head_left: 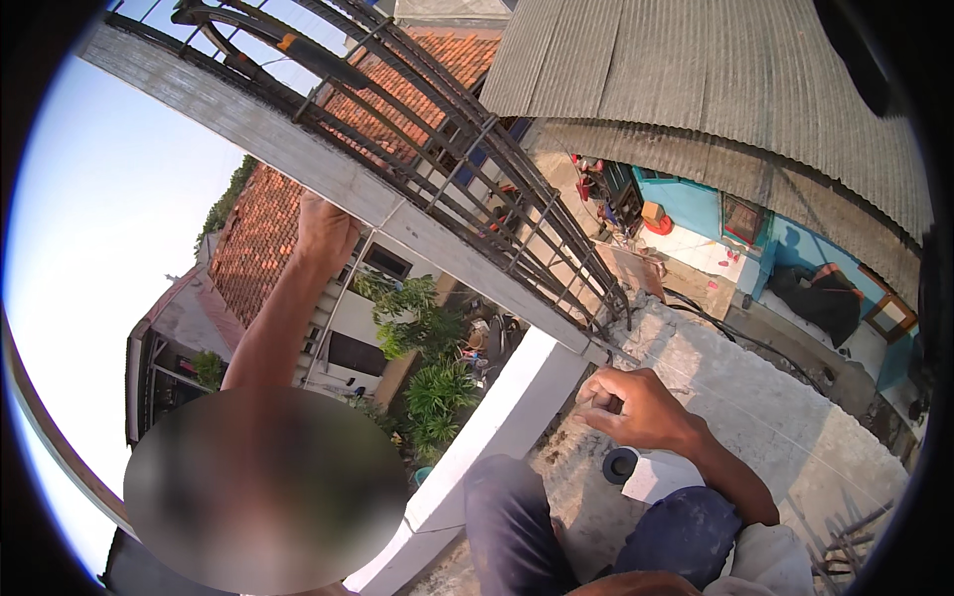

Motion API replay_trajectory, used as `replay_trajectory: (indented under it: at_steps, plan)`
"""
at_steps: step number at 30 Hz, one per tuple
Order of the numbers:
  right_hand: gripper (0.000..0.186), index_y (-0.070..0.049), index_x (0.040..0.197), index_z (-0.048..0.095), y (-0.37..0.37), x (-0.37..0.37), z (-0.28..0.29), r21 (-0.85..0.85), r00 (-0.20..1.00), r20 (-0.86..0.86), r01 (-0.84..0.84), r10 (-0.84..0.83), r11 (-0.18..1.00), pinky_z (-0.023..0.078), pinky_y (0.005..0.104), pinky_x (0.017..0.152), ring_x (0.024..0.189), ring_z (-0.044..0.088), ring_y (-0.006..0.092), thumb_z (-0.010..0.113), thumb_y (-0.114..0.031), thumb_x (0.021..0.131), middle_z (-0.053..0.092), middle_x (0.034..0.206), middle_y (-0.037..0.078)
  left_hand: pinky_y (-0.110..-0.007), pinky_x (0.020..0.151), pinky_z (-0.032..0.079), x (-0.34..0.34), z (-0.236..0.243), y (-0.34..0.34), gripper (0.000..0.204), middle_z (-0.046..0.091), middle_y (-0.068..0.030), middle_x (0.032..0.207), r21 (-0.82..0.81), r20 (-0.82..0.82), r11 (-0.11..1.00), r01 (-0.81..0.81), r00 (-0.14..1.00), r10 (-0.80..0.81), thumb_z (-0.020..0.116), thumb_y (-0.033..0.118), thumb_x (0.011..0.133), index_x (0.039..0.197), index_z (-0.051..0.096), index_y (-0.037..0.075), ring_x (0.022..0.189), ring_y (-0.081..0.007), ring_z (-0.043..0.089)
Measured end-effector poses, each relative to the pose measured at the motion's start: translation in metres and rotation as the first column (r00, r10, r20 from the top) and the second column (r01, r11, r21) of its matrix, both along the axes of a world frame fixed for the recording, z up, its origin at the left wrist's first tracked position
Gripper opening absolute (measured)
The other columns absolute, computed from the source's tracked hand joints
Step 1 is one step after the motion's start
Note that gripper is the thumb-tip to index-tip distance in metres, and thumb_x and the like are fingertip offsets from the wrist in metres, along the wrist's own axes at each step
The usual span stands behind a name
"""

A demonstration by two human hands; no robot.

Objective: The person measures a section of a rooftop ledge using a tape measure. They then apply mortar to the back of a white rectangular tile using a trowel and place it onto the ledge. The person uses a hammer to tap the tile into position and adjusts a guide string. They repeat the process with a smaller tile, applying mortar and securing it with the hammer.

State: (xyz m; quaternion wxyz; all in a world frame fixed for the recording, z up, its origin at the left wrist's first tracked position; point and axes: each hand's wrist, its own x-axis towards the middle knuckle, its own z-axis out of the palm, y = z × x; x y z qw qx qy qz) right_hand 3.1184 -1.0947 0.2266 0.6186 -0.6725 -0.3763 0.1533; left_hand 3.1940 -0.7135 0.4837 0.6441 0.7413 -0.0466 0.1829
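Note:
A long grey-white board [238, 124] slants from the upper left to the middle, along a cage of steel bars [467, 149]. My left hand [328, 233] is closed on the board's lower edge; the board hides its fingertips. At the board's near end is my right hand [641, 407], its fingers curled in toward the thumb. Whatever they pinch, if anything, is too small to make out. Below that wrist is a white cylinder [661, 477] with a dark ring-shaped end. A black curved tool with an orange mark [288, 45] rests across the bars.
My knees [512, 507] are over a rough concrete surface [735, 387]. A white beam [497, 427] runs beside them, with a drop to plants [437, 397] beyond. Thin string [795, 452] crosses the concrete. Cut bars [850, 546] stick out at lower right. A corrugated roof [696, 70] lies opposite.

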Motion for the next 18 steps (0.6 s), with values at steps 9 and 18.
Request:
replay_trajectory:
  at_steps: [9, 18]
  plan:
    - [0.026, -0.001, 0.103, 0.072, -0.006, -0.008, -0.026, -0.066, 0.99, -0.141, -0.009, 0.0, 0.998, 0.056, 0.0354, 0.07, 0.073, 0.073, 0.0189, 0.083, -0.021, 0.091, 0.076, 0.08, 0.014, -0.044, 0.109, 0.056, -0.009, -0.003, 0.012, 0.024, 0.072, -0.0132, 0.127, -0.193, -0.161, 0.957, 0.217, 0.955, -0.248, 0.06, 0.013, 0.108, 0.128, 0.066, 0.002, 0.119, -0.0295, 0.07]
    - [0.024, 0.0, 0.098, 0.071, -0.014, -0.034, -0.05, -0.08, 0.985, -0.159, 0.051, -0.063, 0.996, 0.057, 0.0341, 0.067, 0.072, 0.076, 0.0186, 0.085, -0.018, 0.089, 0.079, 0.084, 0.016, -0.057, 0.109, 0.05, -0.01, 0.016, -0.004, 0.044, 0.067, -0.0186, 0.135, -0.287, -0.179, 0.902, 0.322, 0.907, -0.381, 0.051, 0.036, 0.11, 0.133, 0.064, 0.001, 0.122, -0.0374, 0.065]
